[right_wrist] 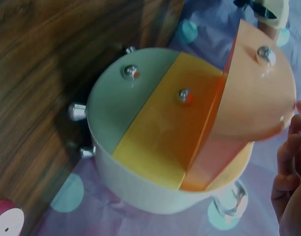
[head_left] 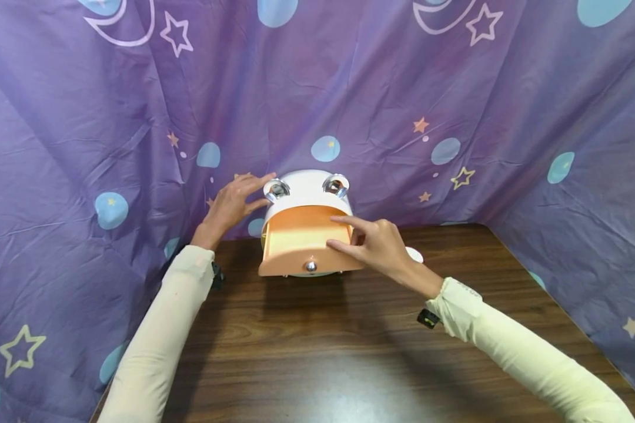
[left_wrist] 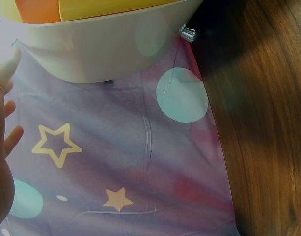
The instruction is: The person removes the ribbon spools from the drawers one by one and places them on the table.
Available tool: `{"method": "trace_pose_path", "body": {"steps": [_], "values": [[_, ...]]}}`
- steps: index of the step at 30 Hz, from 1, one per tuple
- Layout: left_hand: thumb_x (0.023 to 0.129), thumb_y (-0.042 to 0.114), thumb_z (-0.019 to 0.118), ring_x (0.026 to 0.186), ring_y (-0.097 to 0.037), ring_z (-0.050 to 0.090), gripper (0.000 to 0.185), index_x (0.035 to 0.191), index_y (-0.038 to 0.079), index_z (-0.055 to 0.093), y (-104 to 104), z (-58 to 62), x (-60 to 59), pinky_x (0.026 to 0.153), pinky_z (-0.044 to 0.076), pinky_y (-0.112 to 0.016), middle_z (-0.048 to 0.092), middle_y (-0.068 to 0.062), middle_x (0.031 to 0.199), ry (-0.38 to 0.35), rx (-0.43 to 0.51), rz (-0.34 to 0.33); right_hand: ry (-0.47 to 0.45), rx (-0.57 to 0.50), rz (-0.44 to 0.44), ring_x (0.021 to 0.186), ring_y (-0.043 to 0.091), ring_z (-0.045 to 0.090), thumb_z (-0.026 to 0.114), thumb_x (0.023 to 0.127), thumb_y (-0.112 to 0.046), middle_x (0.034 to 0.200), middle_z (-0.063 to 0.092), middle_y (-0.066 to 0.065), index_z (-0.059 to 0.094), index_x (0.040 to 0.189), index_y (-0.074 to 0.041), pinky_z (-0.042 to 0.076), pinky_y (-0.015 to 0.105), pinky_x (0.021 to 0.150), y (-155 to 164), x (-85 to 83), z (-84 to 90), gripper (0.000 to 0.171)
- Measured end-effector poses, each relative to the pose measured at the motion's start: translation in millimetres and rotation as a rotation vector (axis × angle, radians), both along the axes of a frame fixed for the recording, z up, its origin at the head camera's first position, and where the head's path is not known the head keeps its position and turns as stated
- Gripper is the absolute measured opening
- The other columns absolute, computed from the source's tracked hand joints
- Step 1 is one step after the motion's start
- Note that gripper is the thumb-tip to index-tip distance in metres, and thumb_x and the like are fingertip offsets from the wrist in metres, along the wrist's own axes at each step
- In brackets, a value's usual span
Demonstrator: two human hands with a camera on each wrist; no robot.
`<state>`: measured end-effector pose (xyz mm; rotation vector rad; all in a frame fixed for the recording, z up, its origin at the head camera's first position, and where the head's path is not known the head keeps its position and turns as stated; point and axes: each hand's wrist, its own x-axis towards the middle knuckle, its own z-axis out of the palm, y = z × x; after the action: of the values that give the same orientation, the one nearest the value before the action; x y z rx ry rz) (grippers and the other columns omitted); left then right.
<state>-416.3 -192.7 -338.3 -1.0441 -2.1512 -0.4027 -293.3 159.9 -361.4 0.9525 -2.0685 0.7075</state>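
Seemingly steadying white cabinet (head_left: 306,191) with left hand (head_left: 233,201), grip spread beside cabinet's left. Reaching with right hand (head_left: 378,245), also spread, over orange drawer (head_left: 283,264) — jutting from cabinet's front, leaving inside reachable — contact unclear.

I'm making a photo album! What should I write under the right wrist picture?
Orange drawer open, yellow drawer and green drawer closed, with the right hand close by.

Soft glare pools on the table (head_left: 338,376); the wrist views look dimmer.
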Motion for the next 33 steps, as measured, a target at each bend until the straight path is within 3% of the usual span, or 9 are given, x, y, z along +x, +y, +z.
{"method": "trace_pose_path", "body": {"steps": [18,22,26,29,33], "values": [[0.085,0.022,0.087,0.11,-0.033,0.065,0.068,0.148,0.019,0.06,-0.5,-0.5,-2.4,0.11,0.047,-0.055,0.073,-0.014,0.115,-0.003,-0.005,0.004,0.2,0.099,0.091,0.044,-0.006,0.044,0.092,0.078,-0.035,0.053,0.056,-0.015,0.079,0.119,-0.026,0.04,0.021,0.039,-25.2,17.6,-27.4,0.044],[0.085,0.021,0.087,0.107,-0.034,0.066,0.068,0.148,0.018,0.06,-0.7,0.4,-3.1,0.109,0.048,-0.055,0.073,-0.015,0.113,0.01,-0.006,0.002,0.207,0.118,0.117,0.045,-0.004,0.044,0.093,0.078,-0.033,0.068,0.071,-0.011,0.08,0.118,-0.026,0.039,0.02,0.04,-26.8,17.7,-30.2,0.043],[0.084,0.02,0.088,0.108,-0.035,0.066,0.07,0.148,0.018,0.06,-0.6,1.4,-3.0,0.108,0.049,-0.056,0.073,-0.015,0.114,0.013,-0.003,0.003,0.198,0.126,0.141,0.052,-0.004,0.058,0.093,0.078,-0.031,0.086,0.079,-0.009,0.08,0.115,-0.025,0.043,0.018,0.043,-28.4,16.7,-34.9,0.04],[0.084,0.019,0.088,0.11,-0.036,0.065,0.07,0.148,0.018,0.06,0.0,1.5,-2.8,0.108,0.048,-0.056,0.073,-0.015,0.114,0.007,-0.003,0.006,0.212,0.119,0.139,0.052,-0.004,0.06,0.095,0.076,-0.03,0.081,0.079,-0.009,0.082,0.11,-0.025,0.045,0.02,0.043,-29.6,16.1,-40.6,0.037],[0.084,0.019,0.088,0.117,-0.039,0.065,0.07,0.148,0.018,0.06,0.1,-0.1,-1.2,0.11,0.046,-0.057,0.073,-0.016,0.116,0.002,-0.005,0.012,0.242,0.105,0.127,0.048,-0.003,0.051,0.096,0.074,-0.027,0.084,0.079,-0.008,0.083,0.106,-0.025,0.045,0.023,0.041,-31.7,15.9,-47.6,0.035]]}}
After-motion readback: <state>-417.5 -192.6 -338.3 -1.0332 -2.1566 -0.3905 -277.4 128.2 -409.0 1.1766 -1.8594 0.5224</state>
